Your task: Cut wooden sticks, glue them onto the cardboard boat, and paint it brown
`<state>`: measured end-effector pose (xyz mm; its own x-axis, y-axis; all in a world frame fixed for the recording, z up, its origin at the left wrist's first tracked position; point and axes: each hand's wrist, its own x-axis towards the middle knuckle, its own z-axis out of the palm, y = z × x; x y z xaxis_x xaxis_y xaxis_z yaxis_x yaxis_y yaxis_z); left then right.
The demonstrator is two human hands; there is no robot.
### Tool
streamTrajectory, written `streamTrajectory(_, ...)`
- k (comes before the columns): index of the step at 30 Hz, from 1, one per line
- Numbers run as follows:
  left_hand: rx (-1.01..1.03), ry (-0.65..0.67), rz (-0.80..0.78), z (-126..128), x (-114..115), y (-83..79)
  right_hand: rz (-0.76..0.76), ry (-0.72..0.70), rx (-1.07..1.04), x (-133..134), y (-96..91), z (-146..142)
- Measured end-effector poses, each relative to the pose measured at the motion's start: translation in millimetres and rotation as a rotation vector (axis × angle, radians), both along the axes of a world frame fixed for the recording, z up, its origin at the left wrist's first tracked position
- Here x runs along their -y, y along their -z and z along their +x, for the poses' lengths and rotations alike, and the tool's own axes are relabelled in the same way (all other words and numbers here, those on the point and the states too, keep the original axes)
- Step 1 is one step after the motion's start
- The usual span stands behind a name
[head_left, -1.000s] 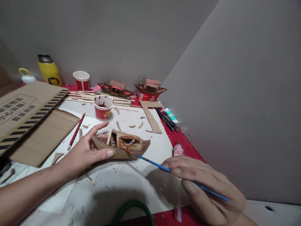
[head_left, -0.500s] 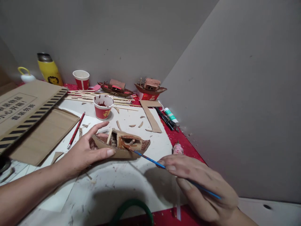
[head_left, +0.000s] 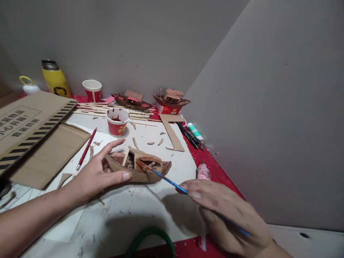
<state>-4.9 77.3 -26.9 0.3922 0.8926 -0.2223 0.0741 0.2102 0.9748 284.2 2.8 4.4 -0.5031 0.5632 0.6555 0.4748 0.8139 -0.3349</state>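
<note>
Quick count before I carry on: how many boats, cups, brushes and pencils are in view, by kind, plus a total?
Boats: 3
Cups: 2
Brush: 1
Pencil: 1
Total: 7

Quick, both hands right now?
Left hand: holding the cardboard boat by one end.
Right hand: holding the blue paintbrush.
</note>
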Motion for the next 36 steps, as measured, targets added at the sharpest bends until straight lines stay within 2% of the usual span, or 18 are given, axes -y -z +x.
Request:
streamTrajectory(10, -0.031, -0.034, 0.036, 1, 2, -1.0, 0.013, -0.060, 0.017, -3, -3.4, -5)
streamTrajectory(15, 0.002, -0.029, 0.015, 1, 0, -2.3, -0.028, -0.035, 0.028, -1, -4.2, -3)
streamTrajectory(18, 0.004, -0.023, 0.010, 1, -1, -1.6, 0.026, -0.066, 0.015, -1, -3.3, 0)
streamTrajectory(23, -0.027, -0.023, 0.037, 0, 1, -0.9, 0.009, 0.025, 0.047, 2, -4.6, 0)
streamTrajectory(29, 0.005, -0.030, 0.009, 0, 1, -1.3, 0.027, -0.006, 0.033, -1, -5.4, 2)
streamTrajectory(36, 0.005, -0.041, 0.004, -2, -1, -0.6, 0.089, 0.033, -0.025, -1, -3.2, 10)
